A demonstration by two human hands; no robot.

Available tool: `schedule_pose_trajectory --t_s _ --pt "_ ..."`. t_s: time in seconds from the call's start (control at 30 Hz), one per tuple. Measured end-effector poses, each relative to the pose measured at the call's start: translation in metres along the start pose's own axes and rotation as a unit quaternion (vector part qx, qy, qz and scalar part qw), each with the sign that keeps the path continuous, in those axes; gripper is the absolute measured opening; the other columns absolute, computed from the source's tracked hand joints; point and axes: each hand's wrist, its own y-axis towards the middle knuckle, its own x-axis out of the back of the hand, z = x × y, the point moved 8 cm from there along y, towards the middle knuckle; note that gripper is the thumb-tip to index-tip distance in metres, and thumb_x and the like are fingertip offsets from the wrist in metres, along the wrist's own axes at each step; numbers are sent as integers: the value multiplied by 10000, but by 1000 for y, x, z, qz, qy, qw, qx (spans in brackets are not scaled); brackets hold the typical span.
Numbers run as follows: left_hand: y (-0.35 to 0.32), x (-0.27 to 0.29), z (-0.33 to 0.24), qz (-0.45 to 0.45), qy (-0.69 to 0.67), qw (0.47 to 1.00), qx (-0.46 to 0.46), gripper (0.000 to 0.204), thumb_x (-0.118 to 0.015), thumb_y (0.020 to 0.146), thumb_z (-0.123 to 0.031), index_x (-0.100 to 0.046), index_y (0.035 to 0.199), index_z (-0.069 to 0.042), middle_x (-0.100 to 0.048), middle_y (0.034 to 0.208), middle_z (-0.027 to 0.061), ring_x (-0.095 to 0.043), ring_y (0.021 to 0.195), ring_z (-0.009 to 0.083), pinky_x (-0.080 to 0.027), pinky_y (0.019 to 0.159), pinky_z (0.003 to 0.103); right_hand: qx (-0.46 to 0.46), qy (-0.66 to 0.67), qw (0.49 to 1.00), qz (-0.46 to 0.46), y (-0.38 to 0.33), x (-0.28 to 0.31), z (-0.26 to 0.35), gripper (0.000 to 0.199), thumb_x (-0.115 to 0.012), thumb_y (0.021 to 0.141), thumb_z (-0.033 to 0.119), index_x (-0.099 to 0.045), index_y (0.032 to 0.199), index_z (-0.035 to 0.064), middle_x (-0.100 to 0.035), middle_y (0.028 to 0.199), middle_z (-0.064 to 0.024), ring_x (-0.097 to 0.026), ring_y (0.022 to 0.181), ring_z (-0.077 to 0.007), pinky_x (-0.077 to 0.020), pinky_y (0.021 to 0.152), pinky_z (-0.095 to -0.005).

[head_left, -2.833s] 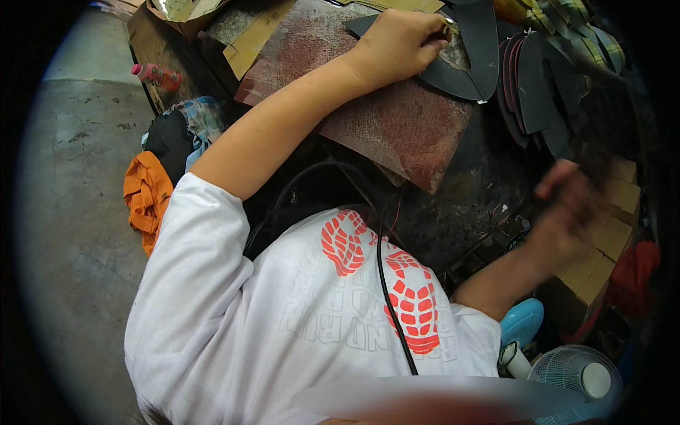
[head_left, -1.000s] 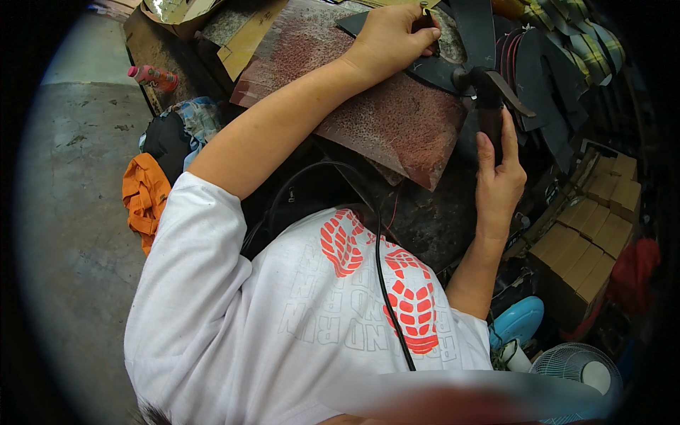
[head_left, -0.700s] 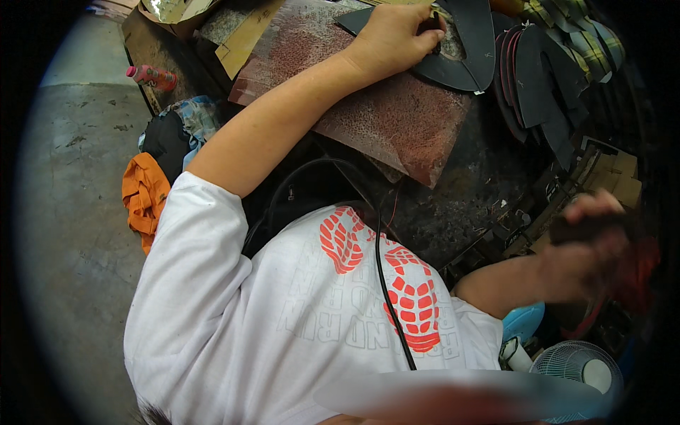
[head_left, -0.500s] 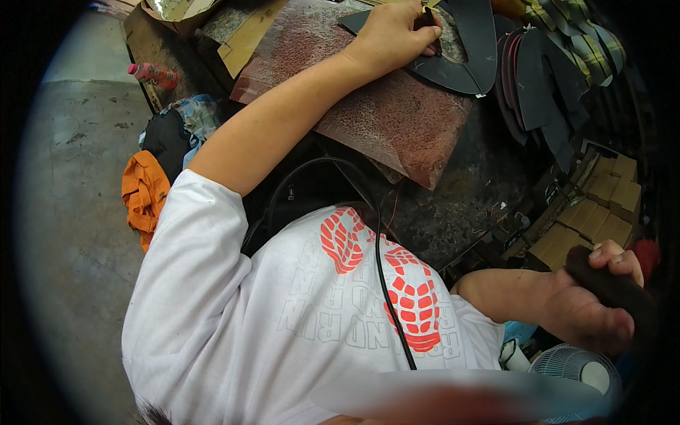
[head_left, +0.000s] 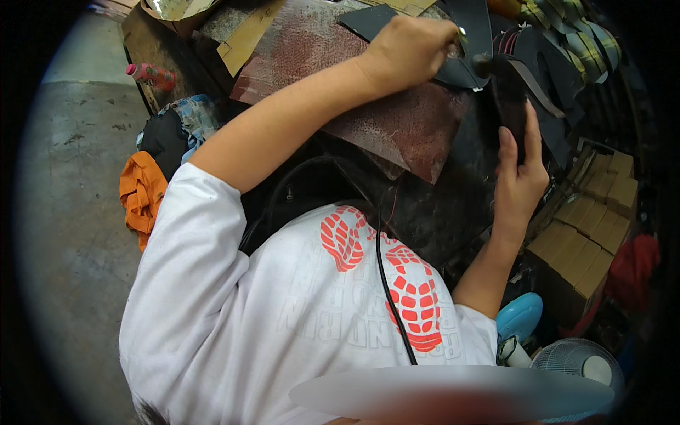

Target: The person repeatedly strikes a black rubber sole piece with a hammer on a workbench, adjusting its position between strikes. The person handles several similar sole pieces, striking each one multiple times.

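Observation:
High in the view, my left hand (head_left: pixel 414 55) is closed round a small rod (head_left: pixel 462 31), of which only a shiny end shows. Under that hand lies a dark grey sheet piece (head_left: pixel 471 28) with a curved outline, on a worn reddish board (head_left: pixel 418 134). My right hand (head_left: pixel 520 177) grips the dark handle of a hammer (head_left: pixel 511 99), holding it up just right of the left hand. The hammer's rounded face points toward the rod, and its curved back end points right.
More dark curved pieces (head_left: pixel 549 64) are stacked at the right, beside yellow-green patterned ones (head_left: pixel 581 42). Brown cardboard boxes (head_left: pixel 581 227) stand lower right, with a fan (head_left: pixel 577 361) below. A pink bottle (head_left: pixel 152 76) and orange cloth (head_left: pixel 142 188) are at left. A black cable (head_left: pixel 380 262) hangs over my shirt.
My right hand has swung up and inward with the hammer, from the far lower right to beside the left hand. The left hand has turned and shifted slightly right and down.

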Motion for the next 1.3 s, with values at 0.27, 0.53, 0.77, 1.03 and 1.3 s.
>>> schedule_pose_trajectory --t_s 0.27,0.53,0.77,1.03,1.3 --pt "-13 -8 56 37 -289 903 314 152 -643 946 -83 -657 910 64 -711 750 116 -697 665 160 -557 620 306 42 -125 991 -2 -10 -14 1 514 -669 976 329 -540 1463 227 -728 1126 -187 -735 967 -351 -560 784 -409" --pt "-9 -1 45 28 -224 929 293 160 -677 923 -81 -633 869 63 -702 703 144 -715 647 193 -550 591 330 -39 -65 997 25 -13 -13 -29 494 -685 970 294 -567 1444 225 -728 1146 -187 -735 1004 -326 -559 818 -398" --pt "5 0 25 29 -109 985 131 135 -681 884 -132 -659 940 -11 -695 781 145 -698 760 298 -546 685 398 89 117 975 -167 -6 75 57 567 -557 974 533 -592 1201 14 -654 918 -171 -625 743 -246 -487 640 -330" --pt "7 -13 -8 35 5 998 -49 113 -671 864 -128 -659 942 -46 -689 827 149 -692 784 345 -550 709 431 9 -32 999 6 15 11 48 513 -639 996 408 -583 1388 82 -691 824 -162 -634 658 -173 -516 623 -310" --pt "2 -4 45 12 -207 949 236 143 -684 888 -141 -695 951 -13 -708 812 148 -699 766 279 -553 701 366 -46 -93 994 27 -15 -16 -20 508 -644 990 354 -529 1463 211 -723 1119 -199 -726 946 -381 -549 779 -416"
